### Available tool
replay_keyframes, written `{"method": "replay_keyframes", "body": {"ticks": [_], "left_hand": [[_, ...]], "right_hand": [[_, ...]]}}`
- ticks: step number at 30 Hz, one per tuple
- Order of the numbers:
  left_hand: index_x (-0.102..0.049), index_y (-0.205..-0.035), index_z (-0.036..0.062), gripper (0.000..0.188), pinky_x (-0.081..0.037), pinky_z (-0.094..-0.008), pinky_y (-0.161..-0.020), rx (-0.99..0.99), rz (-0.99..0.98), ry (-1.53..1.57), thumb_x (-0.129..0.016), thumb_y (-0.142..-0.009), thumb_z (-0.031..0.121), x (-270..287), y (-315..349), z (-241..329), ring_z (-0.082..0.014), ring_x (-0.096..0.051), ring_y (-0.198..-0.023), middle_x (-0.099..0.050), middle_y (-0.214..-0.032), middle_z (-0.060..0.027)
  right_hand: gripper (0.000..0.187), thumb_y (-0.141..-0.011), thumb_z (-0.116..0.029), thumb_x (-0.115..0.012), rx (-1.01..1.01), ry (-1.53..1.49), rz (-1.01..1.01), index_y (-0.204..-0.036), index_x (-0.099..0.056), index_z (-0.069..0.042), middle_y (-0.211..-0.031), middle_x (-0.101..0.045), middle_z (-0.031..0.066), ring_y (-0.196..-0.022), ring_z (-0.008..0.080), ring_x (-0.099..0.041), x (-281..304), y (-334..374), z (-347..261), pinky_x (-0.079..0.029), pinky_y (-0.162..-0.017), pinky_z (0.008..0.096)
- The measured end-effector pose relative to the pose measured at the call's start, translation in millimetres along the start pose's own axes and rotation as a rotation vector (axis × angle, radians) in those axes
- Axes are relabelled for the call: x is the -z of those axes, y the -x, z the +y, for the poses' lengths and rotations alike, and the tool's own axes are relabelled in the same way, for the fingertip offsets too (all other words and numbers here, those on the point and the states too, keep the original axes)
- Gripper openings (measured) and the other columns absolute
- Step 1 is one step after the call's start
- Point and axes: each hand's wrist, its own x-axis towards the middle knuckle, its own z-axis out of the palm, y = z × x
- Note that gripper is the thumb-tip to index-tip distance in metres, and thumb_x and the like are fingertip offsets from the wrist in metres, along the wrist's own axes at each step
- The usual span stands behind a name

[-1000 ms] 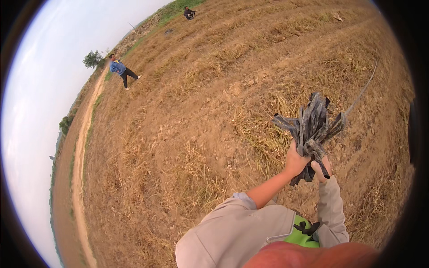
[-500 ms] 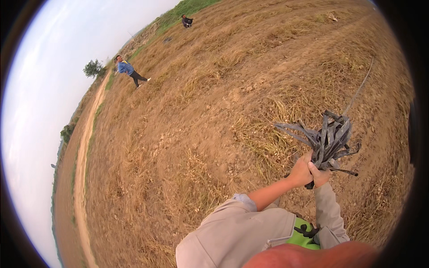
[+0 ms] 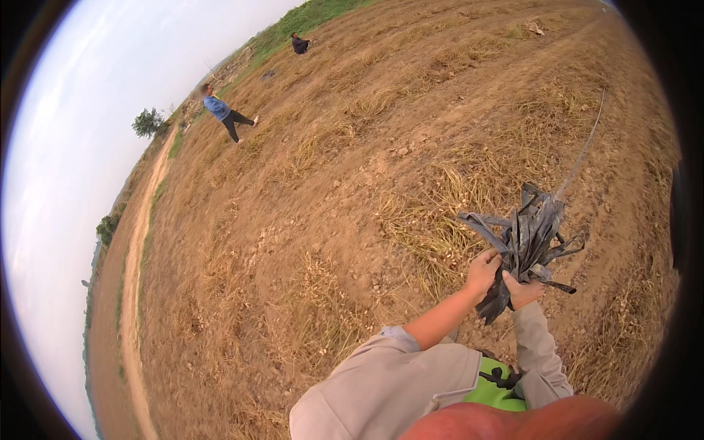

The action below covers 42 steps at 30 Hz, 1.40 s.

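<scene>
1. The right grip (image 3: pixel 522 290) is closed around a bundle of flat black strips (image 3: pixel 529 238), with its thumb on the near side.
2. The left grip (image 3: pixel 484 271) touches the left side of the bundle. I cannot tell if its fingers pinch it.
3. The bundle sits between both grips. Most strip ends poke out past them, and some hang down below.
4. One long, thin strip (image 3: pixel 584 150) runs from the bundle over the ground, away from the grips and to the right.
5. Dry yellow plants (image 3: pixel 422 227) lie on the brown dirt (image 3: pixel 352 213), left of the left grip.
6. Far off, left of both grips, a person in a blue top (image 3: pixel 218 108) stands.
</scene>
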Motion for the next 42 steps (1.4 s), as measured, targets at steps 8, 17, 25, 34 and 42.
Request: {"method": "replay_keyframes", "body": {"ticks": [8,17,25,34,42], "left_hand": [[-0.06,-0.119,0.0024,0.035,-0.047,-0.0418,-0.086,-0.262,-0.052,-0.618,-0.059,-0.088,0.016,20.5,-14.3,-0.5,-0.035,-0.062,-0.103,-0.066,-0.112,-0.0175],[-0.058,-0.123,0.0036,0.04,-0.041,-0.0427,-0.098,-0.416,-0.368,-1.014,-0.058,-0.088,0.022,41.0,-37.0,-6.1,-0.0395,-0.052,-0.116,-0.059,-0.125,-0.0214],[-0.061,-0.098,-0.0055,0.03,-0.046,-0.0414,-0.072,-0.172,0.136,-0.654,-0.058,-0.09,0.023,11.2,-3.1,-2.4,-0.0298,-0.06,-0.078,-0.066,-0.089,-0.0156],[-0.058,-0.111,0.0079,0.034,-0.049,-0.0369,-0.081,0.345,0.128,0.096,-0.042,-0.102,0.036,10.5,-9.5,25.7,-0.0231,-0.061,-0.096,-0.064,-0.11,-0.0066],[-0.04,-0.138,0.0023,0.048,-0.051,-0.039,-0.093,-0.068,-0.039,0.24,-0.045,-0.101,0.033,29.2,-28.5,-7.9,-0.0216,-0.059,-0.111,-0.055,-0.13,-0.0119]], "right_hand": [[0.058,-0.075,-0.009,-0.079,0.025,-0.069,-0.246,-0.127,-0.055,0.0,-0.123,-0.061,0.0105,-0.111,0.0219,-0.058,-0.9,5.7,-9.1,-0.046,-0.097,0.0384],[0.062,-0.075,-0.008,-0.079,0.12,-0.161,-0.279,-0.13,-0.051,0.0,-0.126,-0.059,0.0101,-0.113,0.0228,-0.057,7.4,3.3,6.3,-0.045,-0.099,0.039],[0.048,-0.072,-0.011,-0.081,-0.073,0.03,0.013,-0.115,-0.062,-0.001,-0.114,-0.066,0.0098,-0.102,0.0221,-0.062,6.8,-0.4,30.7,-0.05,-0.089,0.0393],[0.056,-0.08,-0.014,-0.077,-0.106,-0.073,-0.28,-0.129,-0.054,0.0,-0.129,-0.058,0.0098,-0.115,0.0221,-0.055,9.1,6.5,11.5,-0.043,-0.1,0.0378],[0.053,-0.087,-0.018,-0.069,-0.371,-0.211,-0.486,-0.134,-0.05,-0.001,-0.133,-0.054,0.0066,-0.119,0.0191,-0.05,0.0,15.1,-4.2,-0.038,-0.105,0.0359]]}}
